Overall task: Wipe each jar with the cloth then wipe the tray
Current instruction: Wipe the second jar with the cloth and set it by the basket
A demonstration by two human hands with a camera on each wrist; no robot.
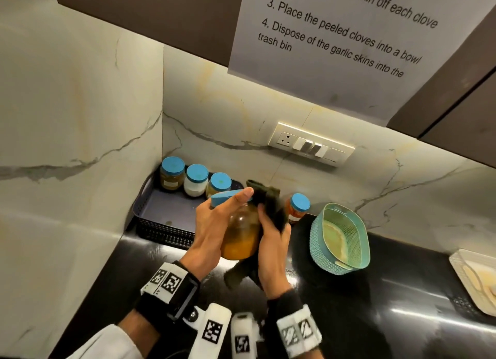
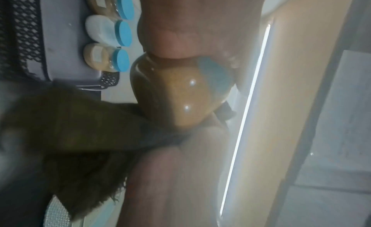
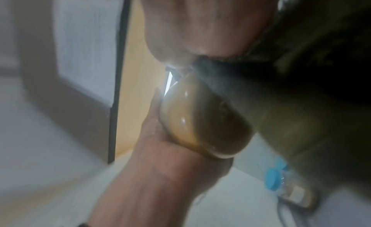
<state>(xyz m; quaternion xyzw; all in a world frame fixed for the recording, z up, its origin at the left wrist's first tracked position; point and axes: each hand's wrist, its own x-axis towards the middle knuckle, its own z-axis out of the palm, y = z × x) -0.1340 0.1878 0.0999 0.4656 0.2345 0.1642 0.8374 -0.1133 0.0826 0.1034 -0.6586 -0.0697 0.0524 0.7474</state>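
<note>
The amber jar [image 1: 241, 232] is held above the black counter's [image 1: 375, 291] back left corner, tilted, its long axis leaning away, blue lid toward the wall. The left hand [image 1: 214, 224] grips it, fingers curled round, thumb on the lid. The right hand [image 1: 271, 240] clutches one dark cloth [image 1: 268, 203] against its side. Five jars in all: three stand along the tray's [image 1: 150, 211] back edge, one red-filled jar [image 1: 296, 209] on the counter beside one teal basket [image 1: 339, 237]
</note>
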